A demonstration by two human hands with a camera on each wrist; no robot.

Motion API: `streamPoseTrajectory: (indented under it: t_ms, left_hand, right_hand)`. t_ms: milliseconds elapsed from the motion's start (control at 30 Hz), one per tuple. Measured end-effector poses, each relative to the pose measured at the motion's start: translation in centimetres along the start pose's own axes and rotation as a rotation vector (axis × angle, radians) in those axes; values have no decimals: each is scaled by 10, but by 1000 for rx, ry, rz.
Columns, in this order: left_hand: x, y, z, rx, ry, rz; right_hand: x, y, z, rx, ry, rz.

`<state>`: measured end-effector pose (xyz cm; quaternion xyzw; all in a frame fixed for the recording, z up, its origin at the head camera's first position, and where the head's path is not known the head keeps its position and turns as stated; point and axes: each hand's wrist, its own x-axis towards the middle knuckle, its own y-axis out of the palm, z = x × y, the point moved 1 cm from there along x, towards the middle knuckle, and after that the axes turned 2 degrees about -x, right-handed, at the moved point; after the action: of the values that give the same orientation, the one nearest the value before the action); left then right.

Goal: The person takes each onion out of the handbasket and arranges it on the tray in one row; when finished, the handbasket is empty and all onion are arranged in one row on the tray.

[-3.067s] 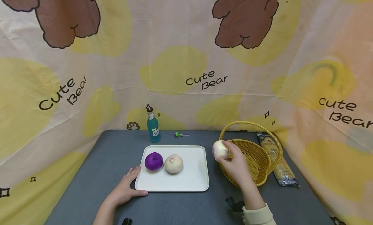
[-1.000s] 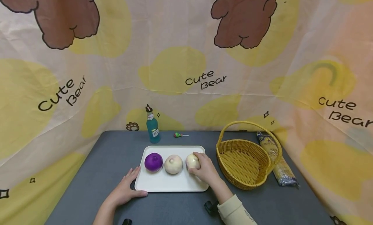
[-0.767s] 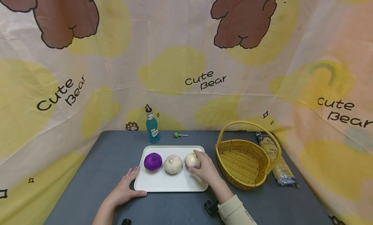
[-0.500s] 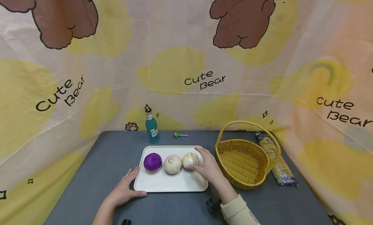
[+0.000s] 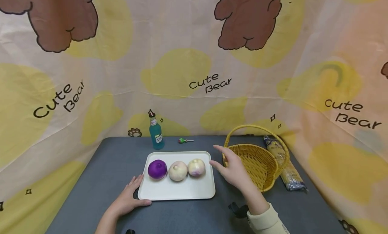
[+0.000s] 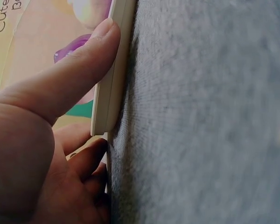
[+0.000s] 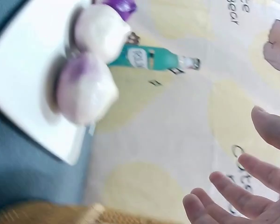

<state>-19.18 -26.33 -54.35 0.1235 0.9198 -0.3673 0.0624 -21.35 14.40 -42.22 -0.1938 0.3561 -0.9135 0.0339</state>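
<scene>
On a white tray point(image 5: 175, 192) sit a purple onion point(image 5: 157, 169), a pale onion point(image 5: 178, 170) in the middle and a white, purple-tinged onion point(image 5: 196, 167) on the right. My left hand point(image 5: 127, 197) rests at the tray's near left corner, fingers straight along its left side. In the left wrist view its thumb point(image 6: 100, 49) lies against the tray's edge. My right hand point(image 5: 233, 168) holds nothing; its fingers and thumb are spread, just right of the tray and overlapping the basket's left side. The right wrist view shows the same spread fingers point(image 7: 238, 191) away from the onions.
A yellow wicker basket point(image 5: 257, 163) with a tall handle stands right of the tray. Beside it lies a long plastic packet point(image 5: 286, 165). Behind the tray are a blue-green bottle point(image 5: 156, 134) and a lollipop point(image 5: 183, 140). A printed cloth point(image 5: 169, 75) hangs behind the table.
My right hand brought the white, purple-tinged onion from above the basket to the tray's right part, released it beside the pale onion and drew back rightward. The left hand stayed at the tray.
</scene>
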Motion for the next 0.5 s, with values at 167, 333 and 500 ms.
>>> streamPoseTrajectory:
  t_ms: [167, 333, 500]
  left_hand:
    - [-4, -7, -1, 33, -19, 2]
    - [-12, -27, -7, 136, -43, -43]
    - [-27, -59, -13, 291, 77, -161]
  right_hand:
    - [-4, -34, 3, -26, -22, -33]
    - [-11, -66, -1, -90, -66, -82]
    - [-20, -104, -5, -179, -130, -143]
